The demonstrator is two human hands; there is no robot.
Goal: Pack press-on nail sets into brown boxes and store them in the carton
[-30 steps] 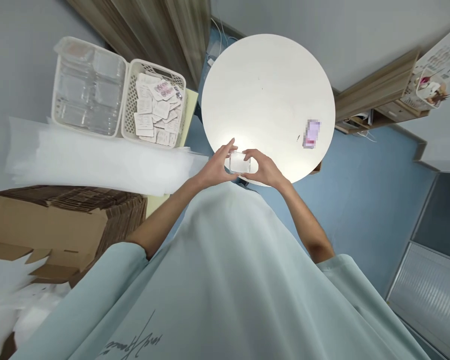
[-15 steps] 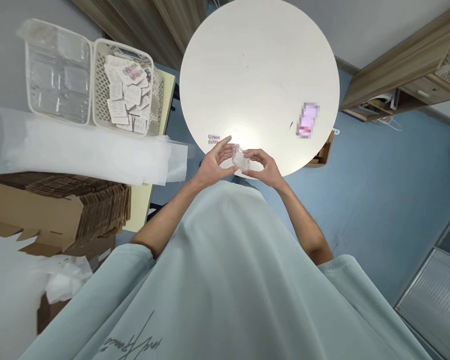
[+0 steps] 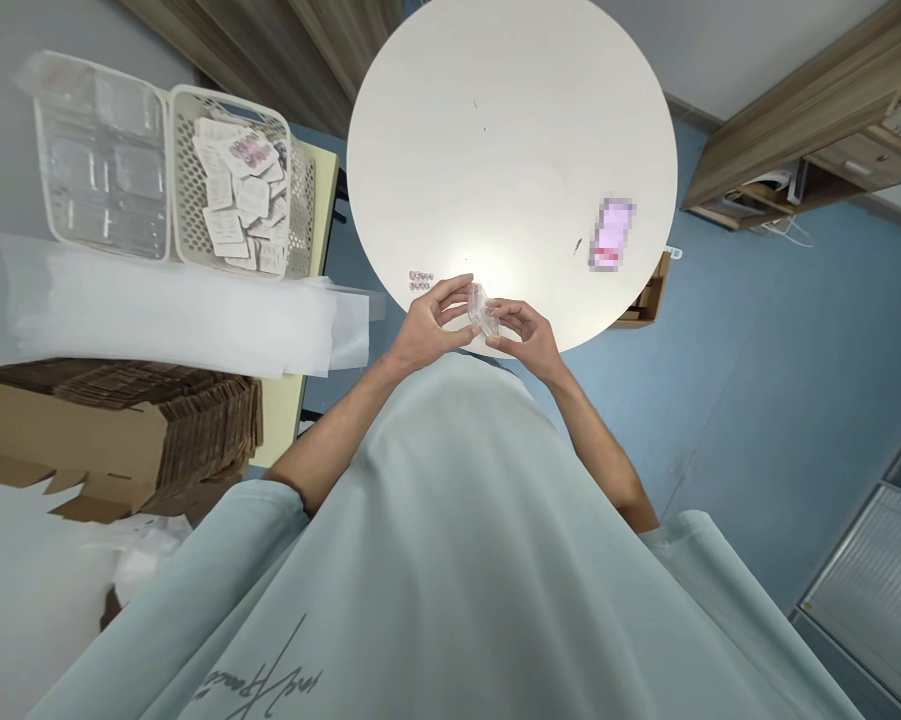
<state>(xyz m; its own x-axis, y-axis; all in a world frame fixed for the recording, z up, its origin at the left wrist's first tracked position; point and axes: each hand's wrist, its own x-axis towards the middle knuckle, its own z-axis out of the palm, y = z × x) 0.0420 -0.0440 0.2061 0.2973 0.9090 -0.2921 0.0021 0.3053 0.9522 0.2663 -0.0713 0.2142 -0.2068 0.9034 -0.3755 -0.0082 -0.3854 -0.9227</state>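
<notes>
A small clear plastic box [image 3: 479,306] is held between my two hands over the near edge of the round white table [image 3: 510,130]. Its two halves stand apart at an angle, like a lid tilted off its base. My left hand [image 3: 429,330] grips the left half between thumb and fingers. On the other side, my right hand [image 3: 532,345] pinches the right half. Just beyond my left hand, a small set of pinkish pieces [image 3: 421,280] in two rows lies on the table; their kind is too small to tell.
A blurred purple phone-like object [image 3: 612,235] lies on the table's right. To the left, a basket of white cards [image 3: 229,190] stands beside a bin of clear boxes [image 3: 105,165]. White sheets [image 3: 180,310] and flattened cardboard boxes [image 3: 210,420] lie nearer.
The clear box has gone from looking nearly flat to two halves parted at an angle. Both hands stay around it. The whole view has shifted slightly.
</notes>
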